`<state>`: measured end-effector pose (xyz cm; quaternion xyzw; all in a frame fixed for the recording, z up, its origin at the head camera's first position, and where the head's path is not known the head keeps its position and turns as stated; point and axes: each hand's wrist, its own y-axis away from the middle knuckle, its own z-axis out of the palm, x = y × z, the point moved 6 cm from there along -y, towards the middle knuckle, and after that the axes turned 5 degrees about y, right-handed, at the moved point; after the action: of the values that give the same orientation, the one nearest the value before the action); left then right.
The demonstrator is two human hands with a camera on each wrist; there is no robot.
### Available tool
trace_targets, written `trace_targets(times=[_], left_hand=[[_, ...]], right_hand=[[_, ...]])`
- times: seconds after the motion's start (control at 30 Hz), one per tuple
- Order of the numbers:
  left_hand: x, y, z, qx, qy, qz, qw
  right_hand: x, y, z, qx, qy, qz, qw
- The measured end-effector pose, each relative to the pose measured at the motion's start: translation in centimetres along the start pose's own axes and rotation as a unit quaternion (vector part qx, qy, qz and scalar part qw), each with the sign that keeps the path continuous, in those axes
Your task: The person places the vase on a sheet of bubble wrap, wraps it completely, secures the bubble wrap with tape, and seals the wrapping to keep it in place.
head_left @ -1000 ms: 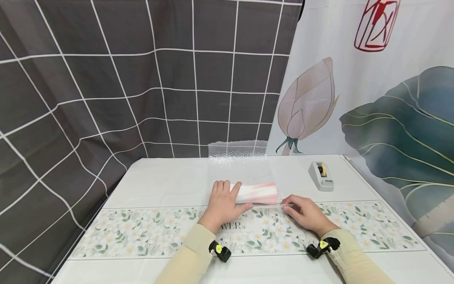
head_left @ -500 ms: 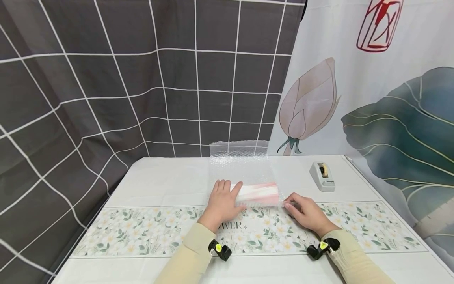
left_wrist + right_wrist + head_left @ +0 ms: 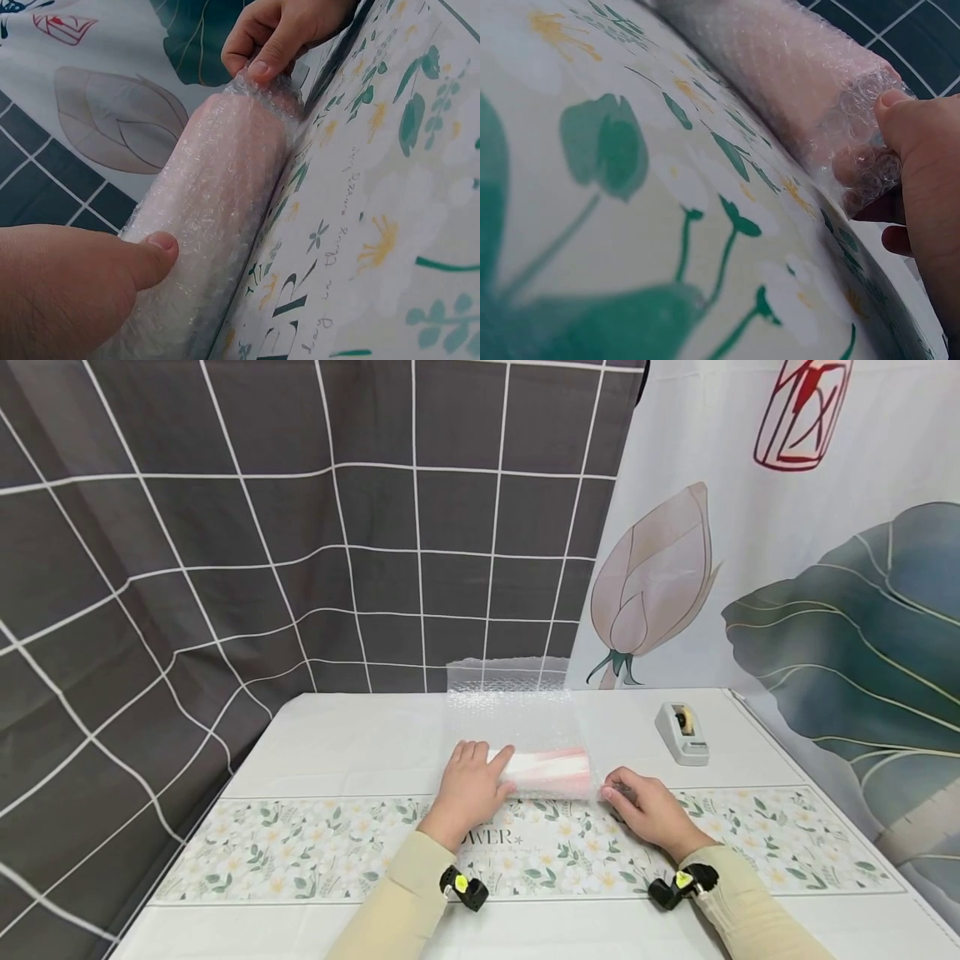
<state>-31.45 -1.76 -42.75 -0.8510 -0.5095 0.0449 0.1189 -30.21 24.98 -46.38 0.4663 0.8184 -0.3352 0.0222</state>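
A pink and white, roughly cylindrical object [image 3: 547, 770] lies on its side inside a sheet of bubble wrap [image 3: 506, 714]; its exact kind is hidden. My left hand [image 3: 471, 789] rests on its left part, fingers straight, with the thumb along the near side. In the left wrist view that thumb touches the wrapped surface. At the right end, my right hand [image 3: 645, 808] pinches the loose edge of the bubble wrap between thumb and fingers. The right wrist view shows the crumpled film [image 3: 866, 142] bunched at the fingertips, with fingers visible through it.
A grey-white tape dispenser [image 3: 681, 733] with a yellowish roll stands at the back right of the white table [image 3: 345, 735]. A floral runner [image 3: 300, 847] crosses the tabletop. The sheet's far end rises against the dark gridded curtain [image 3: 450, 510]; a lotus-print curtain [image 3: 652, 577] hangs right.
The wrapped object has shifted slightly towards me. My left thumb has drawn in closer to the other fingers, and the right hand has moved very slightly right, still holding the wrap's edge.
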Motion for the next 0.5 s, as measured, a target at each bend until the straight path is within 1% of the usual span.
trace_targets(times=[0.13, 0.2, 0.33, 0.5], left_hand=[[0.00, 0.07, 0.06, 0.008, -0.004, 0.006, 0.9999], [-0.04, 0.05, 0.23, 0.013, -0.008, 0.007, 0.9999], [-0.22, -0.08, 0.62, 0.024, -0.016, 0.005, 0.9996], [-0.35, -0.15, 0.80, 0.040, -0.026, 0.004, 0.9988]], right_hand=[[-0.22, 0.00, -0.18, 0.004, 0.002, -0.002, 1.0000], [-0.36, 0.01, -0.31, 0.010, 0.006, -0.010, 0.9999], [-0.49, 0.08, -0.41, 0.023, 0.020, -0.022, 0.9993], [-0.60, 0.05, -0.53, 0.039, 0.041, -0.030, 0.9980]])
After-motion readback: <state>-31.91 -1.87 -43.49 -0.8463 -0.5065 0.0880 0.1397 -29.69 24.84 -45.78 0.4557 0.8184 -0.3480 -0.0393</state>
